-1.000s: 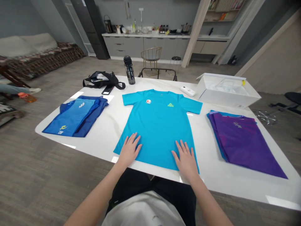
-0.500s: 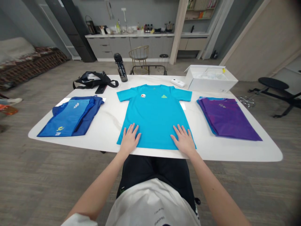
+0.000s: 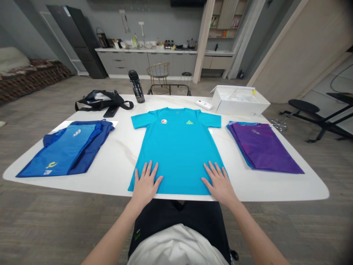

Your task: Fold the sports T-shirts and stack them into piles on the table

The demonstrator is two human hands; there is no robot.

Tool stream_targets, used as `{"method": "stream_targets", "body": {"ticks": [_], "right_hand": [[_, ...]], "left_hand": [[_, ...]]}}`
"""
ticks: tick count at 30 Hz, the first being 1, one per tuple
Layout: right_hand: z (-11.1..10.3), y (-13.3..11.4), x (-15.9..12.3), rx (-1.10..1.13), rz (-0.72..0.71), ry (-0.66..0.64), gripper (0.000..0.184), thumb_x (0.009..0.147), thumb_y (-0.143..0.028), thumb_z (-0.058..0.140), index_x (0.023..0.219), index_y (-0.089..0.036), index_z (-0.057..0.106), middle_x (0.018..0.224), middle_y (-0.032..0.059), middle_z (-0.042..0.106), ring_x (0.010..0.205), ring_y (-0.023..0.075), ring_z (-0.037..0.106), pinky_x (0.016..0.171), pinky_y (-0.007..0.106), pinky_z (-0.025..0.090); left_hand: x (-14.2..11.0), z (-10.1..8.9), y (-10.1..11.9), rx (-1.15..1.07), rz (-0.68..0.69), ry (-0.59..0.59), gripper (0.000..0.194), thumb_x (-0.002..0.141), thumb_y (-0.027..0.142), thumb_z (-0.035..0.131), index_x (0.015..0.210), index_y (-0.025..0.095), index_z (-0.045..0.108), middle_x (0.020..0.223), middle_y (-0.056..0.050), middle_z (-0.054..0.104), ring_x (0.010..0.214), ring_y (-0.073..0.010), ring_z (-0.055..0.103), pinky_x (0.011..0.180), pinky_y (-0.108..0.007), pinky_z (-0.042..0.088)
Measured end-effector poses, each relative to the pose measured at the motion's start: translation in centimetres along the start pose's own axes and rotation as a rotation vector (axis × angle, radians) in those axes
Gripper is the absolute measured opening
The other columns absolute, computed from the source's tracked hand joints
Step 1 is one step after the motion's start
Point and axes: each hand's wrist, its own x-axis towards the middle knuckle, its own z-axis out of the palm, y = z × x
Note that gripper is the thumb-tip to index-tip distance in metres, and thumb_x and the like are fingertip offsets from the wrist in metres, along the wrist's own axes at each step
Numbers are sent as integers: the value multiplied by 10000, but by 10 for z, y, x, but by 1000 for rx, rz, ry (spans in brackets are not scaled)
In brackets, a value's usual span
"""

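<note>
A turquoise T-shirt (image 3: 178,147) lies spread flat, front up, in the middle of the white table (image 3: 121,162). My left hand (image 3: 146,183) rests palm down on its lower left hem, fingers spread. On the lower right hem my right hand (image 3: 219,182) lies flat in the same way. Neither hand grips the cloth. The sleeves are stretched out toward the far side.
Folded blue shirts (image 3: 68,147) lie at the left, a purple stack (image 3: 261,149) at the right. Along the far edge are a black bag (image 3: 102,101), a dark bottle (image 3: 136,86), a white remote (image 3: 204,105) and an open white box (image 3: 239,100). A chair (image 3: 161,75) stands behind.
The view has shifted and levelled, so the table now looks straight on. Both hands stay flat on the shirt's lower hem, with little movement across the cloth.
</note>
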Motion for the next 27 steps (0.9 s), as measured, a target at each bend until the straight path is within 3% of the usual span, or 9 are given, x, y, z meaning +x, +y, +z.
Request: {"method": "stream_targets", "body": {"ticks": [5,8,14,19,27], "right_hand": [[-9,-2,-3,36,-20,8,704,1010,-662,351,1600,-277,352,1675,35,261,1550,317,223,1246,563,206],[-11,-1,0,50,-36,15,674,1029,-632,326,1605,-283,337,1677,30,252,1551,301,224,1251,559,206],[-3,1,-11,27,-43,-4,740,992,-687,375,1626,-325,254,1680,10,234,1556,317,198,1250,590,174],[-1,3,-22,44,-55,-4,754,981,-702,386,1627,-337,246,1684,2,217,1557,334,188,1242,610,183],[-8,-12,8,96,-34,42,666,1027,-645,313,1614,-330,295,1685,16,230,1558,305,195,1245,587,196]], "left_hand": [[4,-10,-11,-18,59,-6,610,1035,558,341,1574,276,393,1655,-84,321,1506,-322,341,1199,-604,294],[12,-10,-22,-9,147,21,584,1049,510,344,1575,261,391,1666,-72,294,1524,-284,315,1226,-526,288],[2,3,-23,57,159,9,642,1034,553,367,1622,331,238,1676,-32,259,1541,-294,270,1233,-553,255],[-12,5,-18,67,143,37,648,1030,561,373,1622,350,214,1669,-14,274,1535,-290,287,1240,-549,244],[7,0,-9,14,108,54,624,1046,547,323,1611,285,290,1677,-42,253,1538,-281,282,1228,-547,286]]}}
